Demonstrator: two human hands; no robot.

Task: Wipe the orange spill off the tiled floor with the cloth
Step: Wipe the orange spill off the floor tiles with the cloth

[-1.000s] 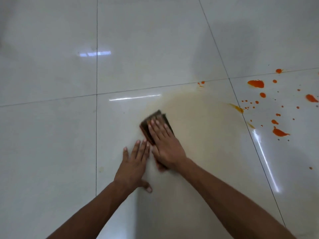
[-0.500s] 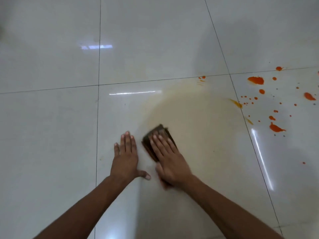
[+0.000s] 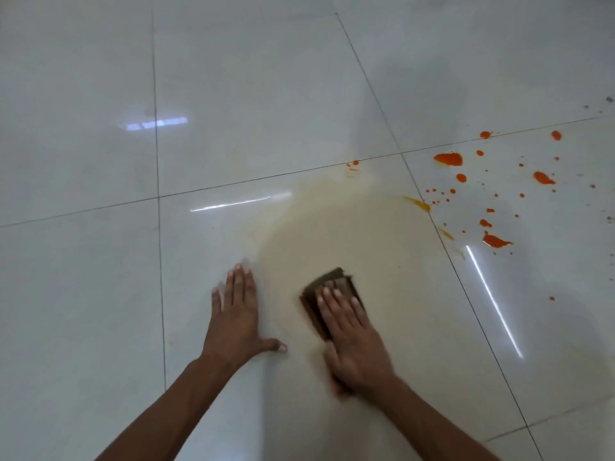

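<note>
Scrubbing is the step in hand: the right hand (image 3: 354, 341) lies flat on a folded brown cloth (image 3: 332, 282) and bears it down on the tiled floor (image 3: 83, 311), inside a pale yellowish smear (image 3: 349, 227) that spreads over the middle tile. Its fingers (image 3: 336, 307) are straight and pressed on top of the cloth, pinching nothing. The thumb and the near end of the cloth are blurred, so I cannot tell whether the thumb hooks round the edge. The left hand (image 3: 238, 317) is planted on bare tile just left of the smear, fingers (image 3: 240, 284) straight and together, thumb out to the side. It holds nothing and seems to prop the body.

I judge the task partway done. The smear is thin but not gone, and the orange splashes (image 3: 448, 158) beyond the grout line (image 3: 446, 234), to the right and further off, look untouched and lie well apart from the cloth. The next move calls for carrying the cloth rightward across that line under steady pressure, probably on a cleaner fold, so the thick drops are lifted rather than spread into more film.

Against half a second ago, the cloth and right hand have slid right, away from the left hand. Then they lay just beside it; now a strip of tile separates them. The left hand stays flat.
</note>
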